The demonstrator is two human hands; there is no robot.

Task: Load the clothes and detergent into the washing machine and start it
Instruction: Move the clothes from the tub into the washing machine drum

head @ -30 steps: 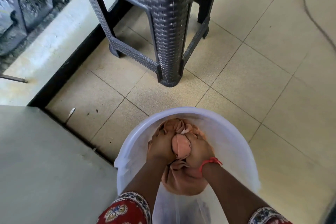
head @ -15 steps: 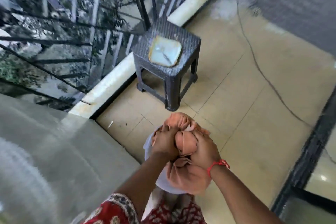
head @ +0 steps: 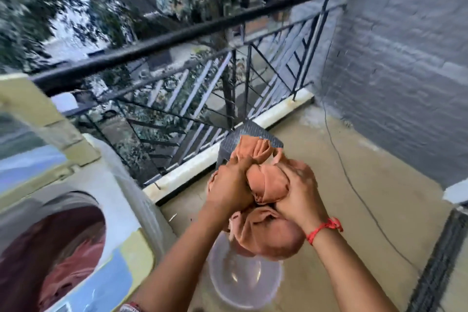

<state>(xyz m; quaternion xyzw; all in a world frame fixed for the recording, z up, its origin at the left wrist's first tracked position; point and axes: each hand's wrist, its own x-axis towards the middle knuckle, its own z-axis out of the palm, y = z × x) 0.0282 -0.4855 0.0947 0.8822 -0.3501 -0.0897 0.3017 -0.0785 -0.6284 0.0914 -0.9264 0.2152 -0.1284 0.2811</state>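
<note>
Both hands, left hand (head: 229, 189) and right hand (head: 297, 194), grip pressed around the bundled orange cloth (head: 266, 210); held above the plastic bucket (head: 244, 284), probably so it goes into the washing machine drum (head: 50, 256) in one load.

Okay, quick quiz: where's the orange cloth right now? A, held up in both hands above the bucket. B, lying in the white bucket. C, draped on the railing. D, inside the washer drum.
A: both the left hand and right hand grip the bunched orange cloth above the bucket.
</note>
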